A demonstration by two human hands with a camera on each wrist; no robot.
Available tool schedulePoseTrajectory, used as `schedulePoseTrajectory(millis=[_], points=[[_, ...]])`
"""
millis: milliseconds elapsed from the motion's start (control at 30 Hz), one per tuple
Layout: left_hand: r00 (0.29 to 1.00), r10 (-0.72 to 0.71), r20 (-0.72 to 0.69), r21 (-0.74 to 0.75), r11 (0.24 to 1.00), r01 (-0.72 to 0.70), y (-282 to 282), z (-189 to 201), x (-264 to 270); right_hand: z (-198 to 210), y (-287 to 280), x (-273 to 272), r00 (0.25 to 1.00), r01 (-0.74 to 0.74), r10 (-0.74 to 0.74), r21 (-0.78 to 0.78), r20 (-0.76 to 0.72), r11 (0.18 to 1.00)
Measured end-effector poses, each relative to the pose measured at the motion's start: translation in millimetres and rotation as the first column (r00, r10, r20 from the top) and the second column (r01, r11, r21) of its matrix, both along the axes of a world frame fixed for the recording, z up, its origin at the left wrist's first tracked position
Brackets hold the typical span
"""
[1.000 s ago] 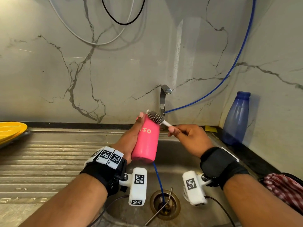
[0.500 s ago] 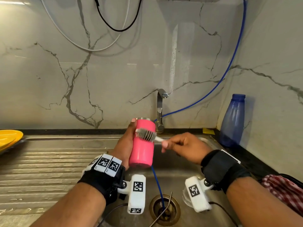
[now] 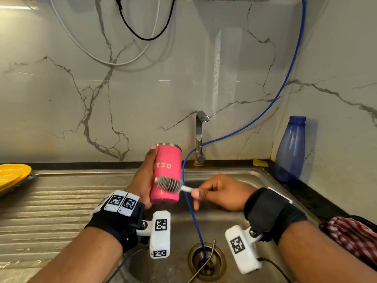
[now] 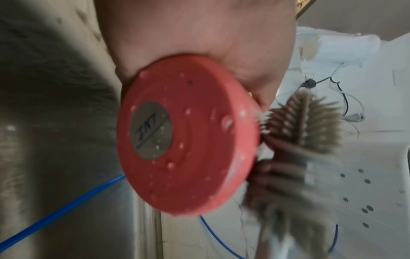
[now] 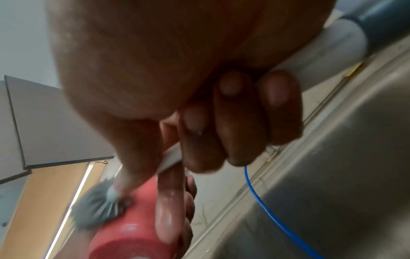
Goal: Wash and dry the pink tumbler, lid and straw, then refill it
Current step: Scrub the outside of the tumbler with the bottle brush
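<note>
The left hand (image 3: 142, 180) held the pink metal tumbler with a steel rim (image 3: 166, 174) upright above the stainless steel sink basin (image 3: 240, 178), fingers wrapped round its far side and the thumb up near the rim. From the left wrist view the tumbler's round pink base (image 4: 186, 138) faced the camera, dotted with water drops and bearing 1 grey disc label at its centre.

The right hand (image 3: 220, 193) pinched the white handle of a grey bristled bottle brush (image 3: 169, 183) between thumb and forefinger, the other fingers curled in toward the palm. The bristle head lay across the tumbler's near face, low on the body, touching it just below the pale lettering. In the right wrist view the brush (image 5: 97, 205) showed blurred against the pink wall (image 5: 133, 233).

A thin blue hose (image 3: 193, 219) ran down the marble wall, passed just right of the tumbler and dropped into the round drain (image 3: 207, 262). The curved steel tap (image 3: 199, 137) stood behind, at the far edge. A translucent blue plastic bottle (image 3: 290, 150) stood in the far right corner, a yellow plate (image 3: 12, 176) sat at the far left, and a red checked cloth (image 3: 355, 235) lay at the near right.
</note>
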State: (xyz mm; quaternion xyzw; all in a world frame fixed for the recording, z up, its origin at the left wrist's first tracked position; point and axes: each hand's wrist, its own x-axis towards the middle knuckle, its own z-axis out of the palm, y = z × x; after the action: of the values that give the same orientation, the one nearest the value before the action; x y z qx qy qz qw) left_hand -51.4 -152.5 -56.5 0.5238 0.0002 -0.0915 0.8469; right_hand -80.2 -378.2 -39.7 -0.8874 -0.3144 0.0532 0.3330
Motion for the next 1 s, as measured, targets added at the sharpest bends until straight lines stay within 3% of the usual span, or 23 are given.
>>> schedulePoseTrajectory(millis=[67,133,200,300,400,500,600,700,767,900,1000], points=[[1.0,-0.001,0.007,0.052,0.999,0.0,2,0,-2,0,-3,3,0.998,0.041,-0.04,-0.008,0.056,0.999],[1.0,-0.015,0.017,0.147,0.989,0.012,-6,-1,-5,-2,-8,14,0.955,0.22,-0.245,0.154,0.17,0.963],[0.999,-0.023,0.043,0.232,0.973,0.012,-19,-4,-8,-5,-11,23,0.899,0.327,-0.4,0.334,0.178,0.884],[0.996,0.013,0.091,0.232,0.972,-0.034,-29,-6,-7,-8,-8,26,0.916,0.304,-0.381,0.397,0.129,0.866],[0.992,0.089,0.089,0.099,0.99,-0.098,-19,-3,-3,-12,1,20,0.959,0.173,-0.214,0.215,0.187,0.961],[0.996,0.079,0.043,0.047,0.996,-0.081,-5,2,-4,-10,5,15,0.978,0.092,-0.107,0.09,0.181,0.992],[0.999,-0.008,0.031,0.118,0.993,0.004,-11,3,-10,-8,1,19,0.91,0.252,-0.298,0.187,0.288,0.95],[0.999,-0.004,0.054,0.146,0.989,-0.004,-24,3,-12,-7,2,23,0.864,0.36,-0.454,0.361,0.219,0.86],[0.995,0.056,0.087,0.09,0.994,-0.064,-23,6,-10,-7,2,22,0.911,0.282,-0.358,0.323,0.206,0.903],[0.978,0.194,0.074,-0.08,0.979,-0.188,1,8,-6,-5,3,12,0.995,0.001,-0.011,0.105,0.097,0.994],[0.984,0.172,0.045,-0.066,0.983,-0.169,3,6,-9,-4,-1,12,0.994,-0.014,0.015,-0.006,0.11,1.0]])
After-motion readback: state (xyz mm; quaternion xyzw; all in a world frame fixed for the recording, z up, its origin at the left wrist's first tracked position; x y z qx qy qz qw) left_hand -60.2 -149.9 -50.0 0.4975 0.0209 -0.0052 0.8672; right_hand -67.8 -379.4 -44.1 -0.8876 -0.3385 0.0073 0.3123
